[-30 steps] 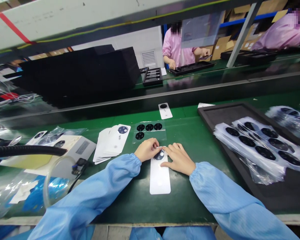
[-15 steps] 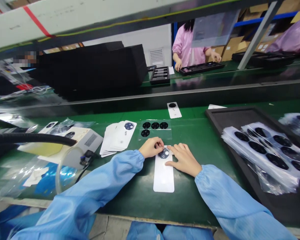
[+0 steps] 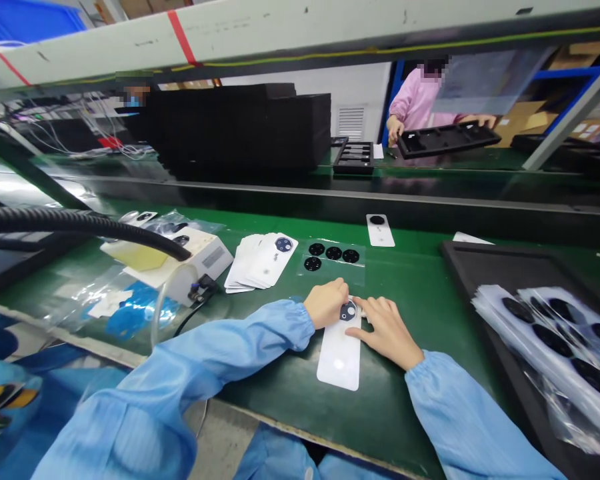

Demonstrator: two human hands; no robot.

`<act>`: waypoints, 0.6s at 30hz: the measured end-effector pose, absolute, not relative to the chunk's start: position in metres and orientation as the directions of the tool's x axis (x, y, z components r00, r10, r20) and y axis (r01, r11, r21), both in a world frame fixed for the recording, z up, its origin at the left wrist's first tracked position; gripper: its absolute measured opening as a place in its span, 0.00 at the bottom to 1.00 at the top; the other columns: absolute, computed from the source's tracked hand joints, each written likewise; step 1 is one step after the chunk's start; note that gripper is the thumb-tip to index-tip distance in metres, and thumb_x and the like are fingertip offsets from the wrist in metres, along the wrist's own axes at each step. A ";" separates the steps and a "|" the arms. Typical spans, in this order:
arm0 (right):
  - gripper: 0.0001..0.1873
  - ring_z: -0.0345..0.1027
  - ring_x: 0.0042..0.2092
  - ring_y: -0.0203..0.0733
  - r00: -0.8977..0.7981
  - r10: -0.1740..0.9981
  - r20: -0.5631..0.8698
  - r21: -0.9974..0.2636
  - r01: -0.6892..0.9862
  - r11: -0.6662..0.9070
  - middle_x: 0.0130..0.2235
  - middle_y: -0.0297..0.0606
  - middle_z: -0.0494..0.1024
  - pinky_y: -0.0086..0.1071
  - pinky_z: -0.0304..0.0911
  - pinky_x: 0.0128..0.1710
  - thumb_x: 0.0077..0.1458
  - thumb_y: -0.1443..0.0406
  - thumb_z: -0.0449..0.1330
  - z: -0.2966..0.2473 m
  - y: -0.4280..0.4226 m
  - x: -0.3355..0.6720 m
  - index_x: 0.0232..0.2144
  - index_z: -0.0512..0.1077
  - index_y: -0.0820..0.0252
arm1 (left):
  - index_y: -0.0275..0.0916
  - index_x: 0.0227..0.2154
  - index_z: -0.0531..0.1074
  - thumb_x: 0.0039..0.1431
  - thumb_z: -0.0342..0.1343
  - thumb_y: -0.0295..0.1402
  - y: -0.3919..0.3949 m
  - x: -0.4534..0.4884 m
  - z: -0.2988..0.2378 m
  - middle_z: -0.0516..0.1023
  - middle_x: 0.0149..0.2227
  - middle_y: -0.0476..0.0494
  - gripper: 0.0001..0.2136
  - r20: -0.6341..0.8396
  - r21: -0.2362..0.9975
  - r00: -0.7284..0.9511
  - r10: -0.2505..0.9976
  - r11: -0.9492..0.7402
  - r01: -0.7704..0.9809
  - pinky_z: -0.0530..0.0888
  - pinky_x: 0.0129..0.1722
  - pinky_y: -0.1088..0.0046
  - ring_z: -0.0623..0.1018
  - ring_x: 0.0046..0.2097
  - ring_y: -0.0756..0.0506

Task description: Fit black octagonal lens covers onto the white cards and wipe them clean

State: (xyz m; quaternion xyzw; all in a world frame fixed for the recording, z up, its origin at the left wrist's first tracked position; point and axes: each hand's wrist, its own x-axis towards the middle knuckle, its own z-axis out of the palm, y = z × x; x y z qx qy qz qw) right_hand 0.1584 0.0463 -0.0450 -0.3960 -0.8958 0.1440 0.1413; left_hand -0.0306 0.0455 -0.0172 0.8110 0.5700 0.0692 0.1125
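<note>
A white phone back panel lies flat on the green bench, with a dark round camera disc at its far end. My left hand is closed, fingers curled down over the disc's left side; whatever its fingertips hold is hidden. On the opposite side my right hand rests with thumb and fingers apart, the thumb on the panel's right edge and the fingertips near its top corner. Beyond the hands, a clear film sheet carries several black discs. Left of the film is a fanned stack of white panels.
A white box-shaped device with a black corrugated hose stands left. At right, a black tray holds bagged disc sheets. One panel lies farther back. A co-worker in pink handles a black tray across the bench.
The view has swung left. My left hand has moved farther over the disc, covering more of it. My right hand stays beside the panel. The co-worker's black tray is now lifted and tilted.
</note>
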 end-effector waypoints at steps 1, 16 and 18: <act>0.33 0.60 0.45 0.49 -0.645 0.752 0.137 -0.369 0.671 0.643 0.43 0.40 0.72 0.44 0.54 0.50 0.54 0.50 0.61 -0.044 0.046 0.158 0.57 0.62 0.59 | 0.35 0.44 0.70 0.63 0.54 0.34 0.043 -0.031 -0.018 0.74 0.46 0.41 0.10 -0.004 0.253 0.345 0.939 -0.333 0.908 0.76 0.41 0.63 0.76 0.44 0.44; 0.33 0.61 0.45 0.50 -0.640 0.752 0.156 -0.345 0.678 0.649 0.42 0.40 0.72 0.45 0.55 0.50 0.54 0.50 0.61 -0.044 0.044 0.157 0.58 0.62 0.56 | 0.35 0.39 0.71 0.62 0.55 0.39 0.059 -0.043 -0.026 0.75 0.38 0.45 0.11 0.001 0.401 0.346 0.938 -0.317 0.859 0.75 0.37 0.66 0.76 0.37 0.48; 0.33 0.61 0.45 0.49 -0.638 0.754 0.156 -0.341 0.682 0.647 0.41 0.40 0.72 0.44 0.55 0.50 0.54 0.50 0.61 -0.044 0.043 0.157 0.57 0.62 0.57 | 0.35 0.39 0.71 0.61 0.56 0.40 0.064 -0.043 -0.028 0.75 0.38 0.45 0.12 -0.023 0.428 0.347 0.938 -0.305 0.851 0.75 0.37 0.66 0.76 0.37 0.47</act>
